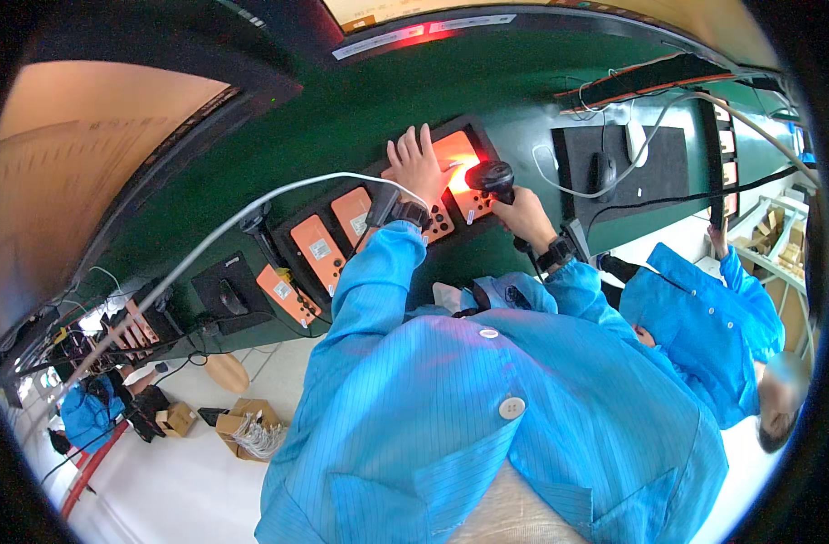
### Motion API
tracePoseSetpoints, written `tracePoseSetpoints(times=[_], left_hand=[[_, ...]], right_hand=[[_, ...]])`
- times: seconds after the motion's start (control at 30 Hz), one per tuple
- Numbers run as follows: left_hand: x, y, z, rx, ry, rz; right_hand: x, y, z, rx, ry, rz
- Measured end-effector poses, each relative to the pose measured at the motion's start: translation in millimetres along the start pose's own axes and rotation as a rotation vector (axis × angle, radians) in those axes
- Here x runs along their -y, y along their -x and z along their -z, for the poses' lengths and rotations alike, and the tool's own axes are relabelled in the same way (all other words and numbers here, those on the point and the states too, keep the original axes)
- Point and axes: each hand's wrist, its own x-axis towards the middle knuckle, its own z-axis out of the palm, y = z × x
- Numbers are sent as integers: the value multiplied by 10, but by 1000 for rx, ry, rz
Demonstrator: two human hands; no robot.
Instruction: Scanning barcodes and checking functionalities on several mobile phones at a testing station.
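My right hand [526, 218] is wrapped round the handle of a black handheld barcode scanner [492, 175]. Bright red light from the scanner falls on an orange phone [457, 145] lying in a black tray [490, 143]. My left hand [417, 170], its fingers spread, rests over the phones beside the lit one, with nothing gripped in it. Dark camera rings show at the near end of these phones. To the left, more orange phones with white labels, such as one phone [317, 249] and another phone [351, 215], lie in the same row of black trays.
A separate orange phone [287, 296] lies near the bench's front edge. Dark mats with a mouse [230, 296] and another mouse [602, 172] flank me. A white cable [278, 189] arches over my left wrist. At right stands a co-worker in a blue coat [696, 313].
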Motion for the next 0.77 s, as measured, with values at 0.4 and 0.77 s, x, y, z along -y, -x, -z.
tracePoseSetpoints(times=[0.4, 0.77], left_hand=[[-31, 9, 175, 73, 153, 64], [-388, 762, -31, 192, 1135, 569]], right_hand=[[-211, 121, 167, -13, 12, 7], [-733, -551, 366, -658, 547, 255]])
